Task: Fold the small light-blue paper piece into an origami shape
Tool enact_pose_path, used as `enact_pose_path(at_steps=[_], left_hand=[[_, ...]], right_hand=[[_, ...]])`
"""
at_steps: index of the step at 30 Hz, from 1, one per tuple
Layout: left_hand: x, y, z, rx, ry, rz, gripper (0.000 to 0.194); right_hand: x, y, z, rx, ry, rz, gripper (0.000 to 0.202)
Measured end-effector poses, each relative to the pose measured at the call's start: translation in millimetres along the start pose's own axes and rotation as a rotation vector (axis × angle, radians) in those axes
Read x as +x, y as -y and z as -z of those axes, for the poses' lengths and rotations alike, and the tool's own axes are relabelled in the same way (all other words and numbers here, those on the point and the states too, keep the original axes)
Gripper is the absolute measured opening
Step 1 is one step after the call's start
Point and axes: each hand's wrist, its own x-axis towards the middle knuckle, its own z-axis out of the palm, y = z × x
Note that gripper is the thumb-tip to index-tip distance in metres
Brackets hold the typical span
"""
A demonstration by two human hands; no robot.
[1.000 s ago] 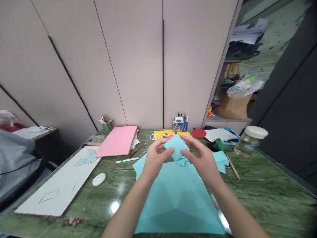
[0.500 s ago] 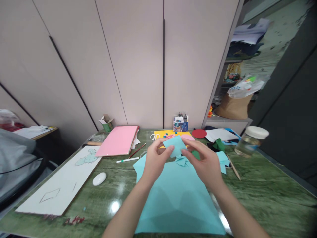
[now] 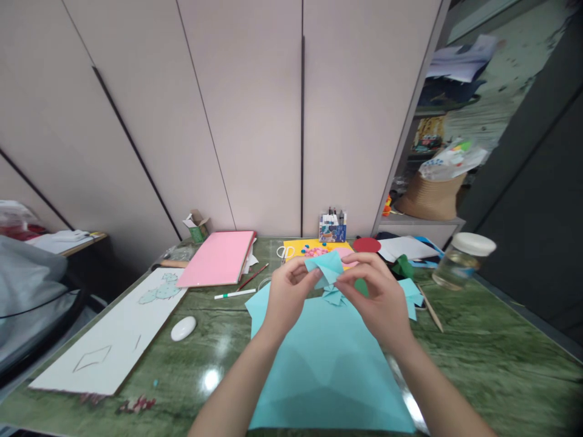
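Blue paper [image 3: 328, 264], partly folded, is held up between both hands, over the far edge of a large blue sheet [image 3: 328, 370]. Left hand [image 3: 291, 297] pinches its left side between thumb and curled fingers. Right hand [image 3: 380, 297], partly open, has thumb and fingertips at its right side. Folding judged incomplete: some creasing done, one flap raised, not yet flat. One small folded piece [image 3: 334, 296] lies just nearer on the sheet.

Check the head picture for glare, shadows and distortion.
Head view: glare spots on the green table, left of the large teal sheet and along its right edge; head view: soft shadows across that sheet; head view: left cabinet doors lean, likely wide-angle distortion.
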Motion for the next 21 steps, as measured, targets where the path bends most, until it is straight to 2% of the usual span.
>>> enact_pose_path(at_steps=[2, 6, 10, 12, 16, 21], left_hand=[[0.8, 2.6, 1.3, -0.041, 0.009, 0.014, 0.014], [0.7, 3.8, 3.1, -0.19, 0.043, 0.119, 0.02], [-1.1, -1.0, 2.8, -0.302, 0.066, 0.217, 0.023], [-1.8, -3.8, 2.3, -0.329, 0.07, 0.239, 0.022], [-1.9, -6.0, 2.6, -0.35, 0.06, 0.274, 0.023], [-2.6, -4.0, 4.1, -0.375, 0.04, 0.258, 0.027]], right_hand=[[0.1, 0.3, -0.6, -0.102, -0.013, 0.087, 0.011], [-1.5, -5.6, -2.2, -0.306, -0.081, 0.36, 0.014], [-6.2, -15.9, -1.9, -0.361, -0.055, 0.58, 0.026], [-8.7, -19.6, -1.1, -0.377, -0.017, 0.596, 0.033], [-12.0, -22.5, 0.0, -0.418, 0.069, 0.53, 0.039], [-11.1, -22.3, -0.2, -0.397, 0.067, 0.535, 0.04]])
